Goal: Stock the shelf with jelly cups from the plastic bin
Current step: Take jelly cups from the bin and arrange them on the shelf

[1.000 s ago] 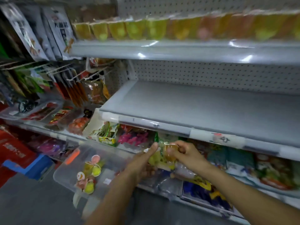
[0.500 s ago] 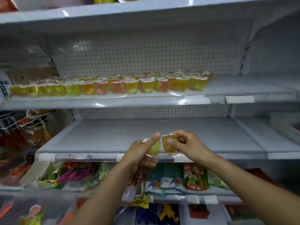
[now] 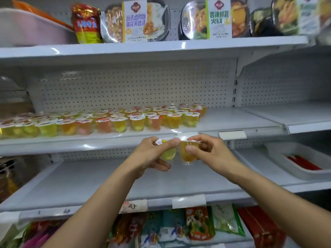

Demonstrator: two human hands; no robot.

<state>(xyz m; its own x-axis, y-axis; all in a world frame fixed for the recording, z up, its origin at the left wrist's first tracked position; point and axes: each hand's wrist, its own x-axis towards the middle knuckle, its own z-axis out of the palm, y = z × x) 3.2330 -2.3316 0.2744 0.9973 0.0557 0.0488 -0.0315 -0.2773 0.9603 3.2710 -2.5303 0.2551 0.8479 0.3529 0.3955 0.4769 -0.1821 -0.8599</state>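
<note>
Left hand (image 3: 152,155) pinches a green jelly cup (image 3: 168,155); right hand (image 3: 210,153) grips an amber jelly cup (image 3: 185,155), the two side by side before the shelf (image 3: 232,120) edge. I note stocked jelly cups (image 3: 111,121) in rows up-left, boxed meals (image 3: 136,20) above, and a white tray (image 3: 286,169) at right. Snack packets (image 3: 197,224) below are cut off. Both held cups are translucent and foil-lidded, partly hidden by fingers.
</note>
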